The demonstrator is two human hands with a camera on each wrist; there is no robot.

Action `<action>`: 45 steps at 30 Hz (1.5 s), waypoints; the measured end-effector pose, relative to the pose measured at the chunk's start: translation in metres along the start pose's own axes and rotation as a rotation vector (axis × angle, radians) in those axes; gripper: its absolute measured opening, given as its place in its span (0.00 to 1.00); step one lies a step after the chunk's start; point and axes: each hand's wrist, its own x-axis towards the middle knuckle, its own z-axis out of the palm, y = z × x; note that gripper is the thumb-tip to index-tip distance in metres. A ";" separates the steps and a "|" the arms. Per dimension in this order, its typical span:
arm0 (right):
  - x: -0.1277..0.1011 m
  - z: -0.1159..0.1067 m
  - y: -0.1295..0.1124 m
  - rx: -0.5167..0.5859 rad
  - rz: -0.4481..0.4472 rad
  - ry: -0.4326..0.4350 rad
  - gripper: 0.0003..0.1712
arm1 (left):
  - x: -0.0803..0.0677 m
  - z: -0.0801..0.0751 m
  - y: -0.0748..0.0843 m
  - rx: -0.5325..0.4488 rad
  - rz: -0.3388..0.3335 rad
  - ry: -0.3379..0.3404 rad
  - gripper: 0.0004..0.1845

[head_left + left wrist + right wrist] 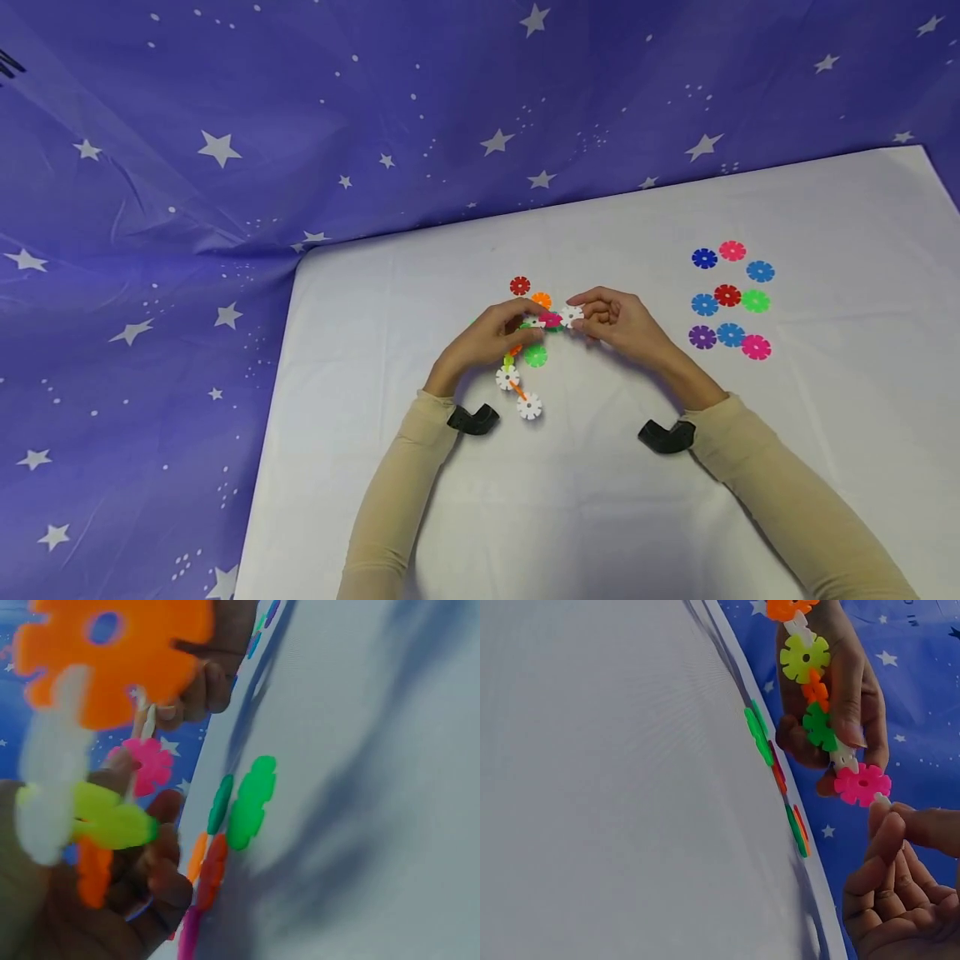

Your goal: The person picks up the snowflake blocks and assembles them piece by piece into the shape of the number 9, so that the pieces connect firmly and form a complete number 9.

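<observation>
Notched plastic snowflake discs are joined edge to edge in a chain. My left hand [487, 335] grips this chain around its green disc [820, 727] and a white one near the pink disc [863, 785]. Beyond that hand trail a yellow disc [805, 658], orange discs and white ones, down to the white end disc [529, 406]. Between thumb and index finger, my right hand [624, 323] pinches a white disc [572, 317] at the pink disc's edge. In the right wrist view only a sliver of that white disc shows between the fingertips.
Beneath and beyond the hands lie loose discs, among them a red one [520, 286], an orange one [541, 300] and a light green one [536, 356]. Several more, including a purple disc [702, 337], lie at the right on the white-covered table [540, 517]. A starry purple cloth [420, 108] hangs behind.
</observation>
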 end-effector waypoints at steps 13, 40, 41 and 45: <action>-0.001 0.015 0.000 0.079 0.000 0.060 0.19 | 0.001 0.002 0.002 0.017 0.037 0.072 0.06; -0.002 0.013 -0.004 0.048 -0.123 0.085 0.22 | 0.000 -0.006 0.012 0.118 -0.018 0.106 0.21; -0.001 0.012 -0.004 0.021 -0.131 0.078 0.23 | -0.001 -0.008 0.011 0.106 -0.043 0.099 0.21; 0.002 0.007 0.002 -0.172 -0.146 0.075 0.23 | -0.007 -0.016 0.004 0.078 -0.150 0.086 0.18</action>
